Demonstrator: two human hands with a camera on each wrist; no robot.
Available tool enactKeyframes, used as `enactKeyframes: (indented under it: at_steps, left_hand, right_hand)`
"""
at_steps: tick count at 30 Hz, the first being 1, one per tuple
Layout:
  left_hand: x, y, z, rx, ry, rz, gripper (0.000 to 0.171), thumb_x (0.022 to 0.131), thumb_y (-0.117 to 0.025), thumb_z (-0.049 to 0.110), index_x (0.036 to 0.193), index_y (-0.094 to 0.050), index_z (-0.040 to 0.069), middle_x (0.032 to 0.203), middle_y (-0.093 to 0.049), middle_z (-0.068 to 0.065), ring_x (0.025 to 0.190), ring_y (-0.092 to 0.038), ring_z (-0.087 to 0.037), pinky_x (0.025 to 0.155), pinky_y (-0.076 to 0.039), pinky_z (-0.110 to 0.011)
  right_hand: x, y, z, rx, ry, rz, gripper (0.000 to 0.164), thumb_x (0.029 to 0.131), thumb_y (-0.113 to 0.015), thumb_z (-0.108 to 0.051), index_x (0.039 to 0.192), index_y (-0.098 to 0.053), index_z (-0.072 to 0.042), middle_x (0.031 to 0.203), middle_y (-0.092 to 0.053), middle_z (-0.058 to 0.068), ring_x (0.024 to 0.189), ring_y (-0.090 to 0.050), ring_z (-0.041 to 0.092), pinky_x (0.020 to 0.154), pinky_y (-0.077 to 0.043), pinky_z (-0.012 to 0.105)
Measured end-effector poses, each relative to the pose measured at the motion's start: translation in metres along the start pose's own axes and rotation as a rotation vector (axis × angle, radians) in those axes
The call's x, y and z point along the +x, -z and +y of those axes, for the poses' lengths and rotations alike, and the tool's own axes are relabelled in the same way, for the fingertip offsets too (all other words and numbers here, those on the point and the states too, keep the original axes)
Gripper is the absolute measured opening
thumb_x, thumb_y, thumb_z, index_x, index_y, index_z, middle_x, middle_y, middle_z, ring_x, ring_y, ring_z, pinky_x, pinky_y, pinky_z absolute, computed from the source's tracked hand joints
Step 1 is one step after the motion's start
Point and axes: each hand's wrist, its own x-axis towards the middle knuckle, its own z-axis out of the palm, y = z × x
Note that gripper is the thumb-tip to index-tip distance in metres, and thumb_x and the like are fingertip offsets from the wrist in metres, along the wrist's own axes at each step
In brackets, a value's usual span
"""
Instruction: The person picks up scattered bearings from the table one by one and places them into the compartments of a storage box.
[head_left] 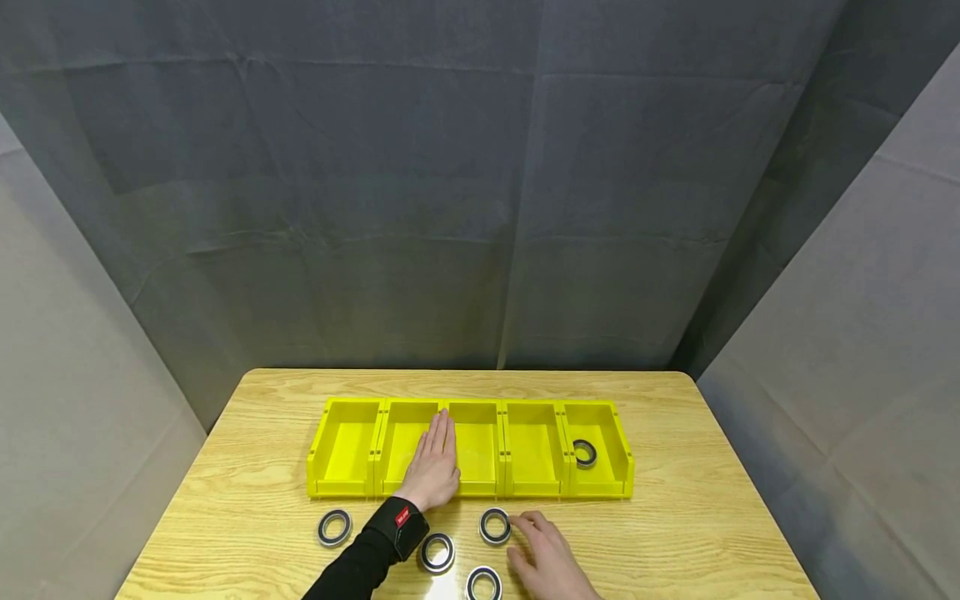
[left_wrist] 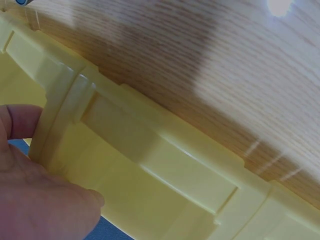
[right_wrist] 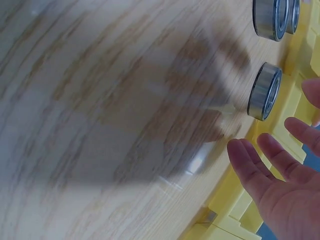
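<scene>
Five joined yellow bins (head_left: 532,494) stand in a row on the table. My left hand (head_left: 431,471) lies over the divider between the second and third bins from the left. In the left wrist view its digits (left_wrist: 24,120) straddle that divider (left_wrist: 56,122), gripping it from both sides. My right hand (head_left: 550,557) hovers at the front with fingers loosely spread and nothing held. Its index fingertip is right beside a ball bearing (head_left: 483,527). In the right wrist view that hand (right_wrist: 287,195) shows its palm, below a bearing (right_wrist: 258,95) on the table.
More bearings lie on the table: one at the left (head_left: 322,530), one beside my left wrist (head_left: 423,553), one at the front edge of view (head_left: 471,584). Another bearing (head_left: 592,456) sits in the rightmost bin. Grey curtains (head_left: 390,250) enclose the wooden table (head_left: 675,533).
</scene>
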Motion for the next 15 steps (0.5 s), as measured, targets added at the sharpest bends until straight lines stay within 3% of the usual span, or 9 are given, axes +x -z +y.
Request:
enactKeyframes:
  at_steps: [9, 15]
  left_hand:
    - [-0.0011, 0.0036, 0.0031, -0.014, 0.001, -0.006, 0.075, 0.095, -0.055, 0.009, 0.156, -0.017, -0.011, 0.168, -0.008, -0.026, 0.156, -0.013, -0.042, 0.126, -0.019, -0.056]
    - [0.0001, 0.0004, -0.0001, 0.003, 0.004, -0.008, 0.077, 0.096, -0.058, 0.013, 0.157, -0.016, -0.009, 0.169, -0.008, -0.024, 0.157, -0.012, -0.041, 0.126, -0.02, -0.056]
  right_hand:
    - [0.0019, -0.0032, 0.0016, 0.015, 0.007, -0.022, 0.041, 0.09, -0.069, -0.02, 0.127, -0.065, -0.003, 0.116, -0.063, 0.006, 0.102, -0.063, 0.029, 0.084, -0.055, 0.044]
    - [0.0027, -0.0049, 0.002, 0.017, 0.001, -0.033, 0.041, 0.091, -0.069, -0.02, 0.128, -0.065, -0.003, 0.117, -0.063, 0.006, 0.104, -0.063, 0.029, 0.084, -0.055, 0.044]
